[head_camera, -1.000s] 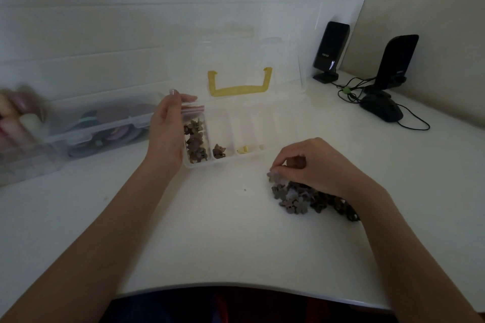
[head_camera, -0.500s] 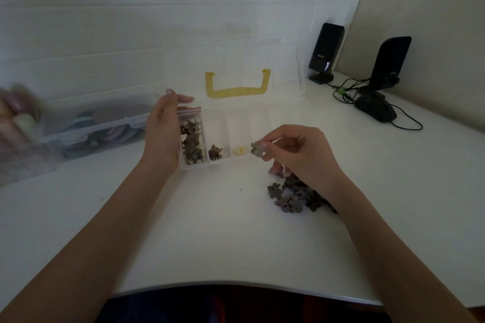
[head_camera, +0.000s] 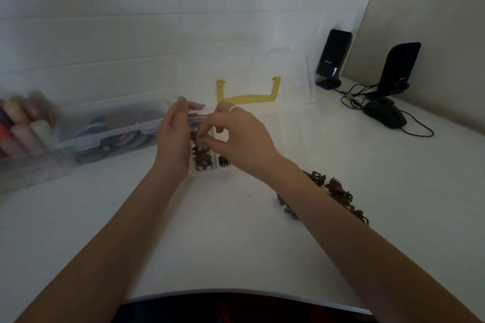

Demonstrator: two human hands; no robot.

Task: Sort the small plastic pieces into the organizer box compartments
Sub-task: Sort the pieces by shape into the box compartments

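My left hand [head_camera: 174,139] was wrapped around the left end of the clear organizer box [head_camera: 265,139], fingers up along its far edge, thumb side against the near wall. The box sat on the white table [head_camera: 210,238] with its transparent lid [head_camera: 288,73] standing open behind; a yellow handle [head_camera: 248,94] showed through the lid.

My right hand [head_camera: 240,139] was over the leftmost compartment [head_camera: 202,160], fingertips [head_camera: 207,143] pinched narrow. A small piece seemed to be between them, but blur and shadow prevented confirmation. That compartment held a heap of dark brown pieces; the next compartment to the right held a few more [head_camera: 224,161].

The unsorted pile of brown plastic pieces [head_camera: 333,191] lay on the table to the right of the box, partly hidden behind my right forearm.

Also noted: a second clear container [head_camera: 110,134] with mixed coloured items at left, blurred; two black speakers [head_camera: 332,57] and [head_camera: 399,68] at the far right, with a black mouse [head_camera: 384,114] and cables beside them.
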